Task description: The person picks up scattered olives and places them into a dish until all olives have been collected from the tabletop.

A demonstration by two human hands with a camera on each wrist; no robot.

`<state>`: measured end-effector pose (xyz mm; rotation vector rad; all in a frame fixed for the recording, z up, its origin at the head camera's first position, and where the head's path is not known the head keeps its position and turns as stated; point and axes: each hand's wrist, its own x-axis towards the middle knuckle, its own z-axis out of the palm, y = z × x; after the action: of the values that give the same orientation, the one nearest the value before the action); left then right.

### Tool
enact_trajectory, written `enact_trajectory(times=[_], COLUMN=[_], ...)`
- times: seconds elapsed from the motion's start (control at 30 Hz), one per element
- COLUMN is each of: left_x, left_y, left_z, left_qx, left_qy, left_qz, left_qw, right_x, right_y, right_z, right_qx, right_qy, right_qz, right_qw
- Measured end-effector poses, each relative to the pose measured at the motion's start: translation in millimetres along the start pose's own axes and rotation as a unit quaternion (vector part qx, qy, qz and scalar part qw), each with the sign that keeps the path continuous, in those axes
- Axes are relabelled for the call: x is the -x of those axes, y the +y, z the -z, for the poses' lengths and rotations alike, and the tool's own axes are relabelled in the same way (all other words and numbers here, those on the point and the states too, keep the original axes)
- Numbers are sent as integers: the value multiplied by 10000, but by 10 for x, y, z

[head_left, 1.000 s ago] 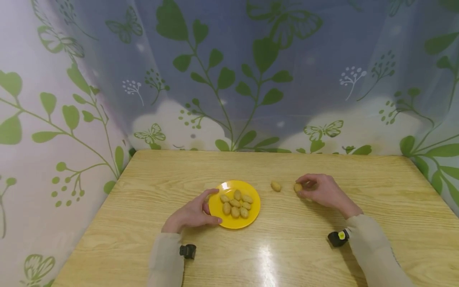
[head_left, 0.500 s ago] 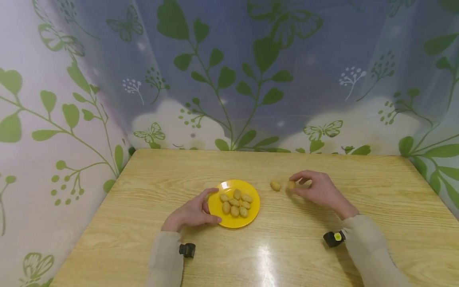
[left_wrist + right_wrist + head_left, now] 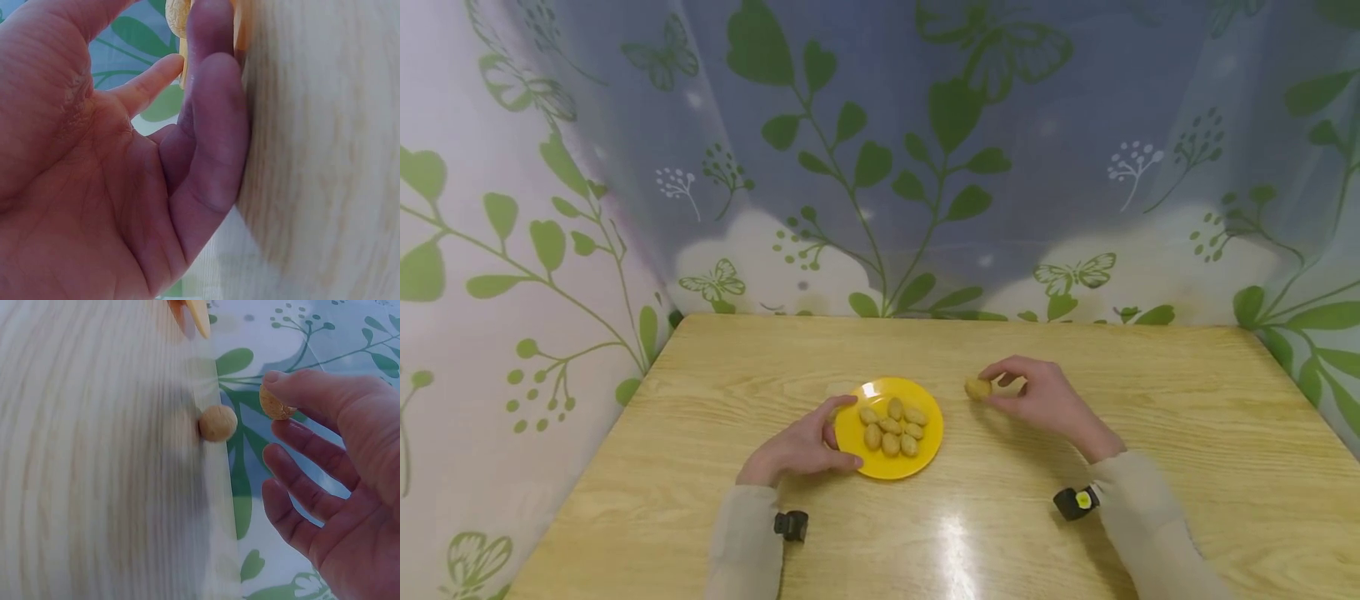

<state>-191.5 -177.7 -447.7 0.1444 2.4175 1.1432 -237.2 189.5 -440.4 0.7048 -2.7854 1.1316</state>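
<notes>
My left hand (image 3: 801, 442) holds the left rim of a yellow plate (image 3: 931, 450), its thumb on the near edge and fingers round the far side. Several tan, oval walnuts (image 3: 891, 444) sit grouped on the plate. Right of it, my right hand (image 3: 1037, 400) pinches one walnut (image 3: 277, 405) between thumb and fingertip, the other fingers spread and loosely bent. Another walnut (image 3: 217, 423) lies on the table close by; the two overlap in the head view. In the left wrist view, fingers (image 3: 219, 131) lie along the tabletop, partly hiding the plate.
The wooden table (image 3: 737, 350) backs onto a curtain (image 3: 880, 167) printed with green leaves and butterflies. A second patterned sheet (image 3: 512, 292) hangs along the left side. Small black cameras (image 3: 792, 525) sit at both wrists.
My right hand has moved left with the walnut it pinches, from a spot apart to right by the walnut on the table. The left hand and plate have stayed put.
</notes>
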Motion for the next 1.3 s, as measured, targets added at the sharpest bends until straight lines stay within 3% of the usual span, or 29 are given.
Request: enact_trajectory(times=[0.87,1.3], left_x=[-3,5], left_y=[-1,9], left_z=[-18,-7], left_qx=[-132,-13], left_qy=[143,81], left_qz=[117,52], left_qw=[9997,10000], right_x=[-227,-312], right_y=[-388,-431], right_z=[-320,-465], right_qx=[-382,-525], right_qy=[-232,-410], right_qz=[298,451], right_qw=[9986,9968])
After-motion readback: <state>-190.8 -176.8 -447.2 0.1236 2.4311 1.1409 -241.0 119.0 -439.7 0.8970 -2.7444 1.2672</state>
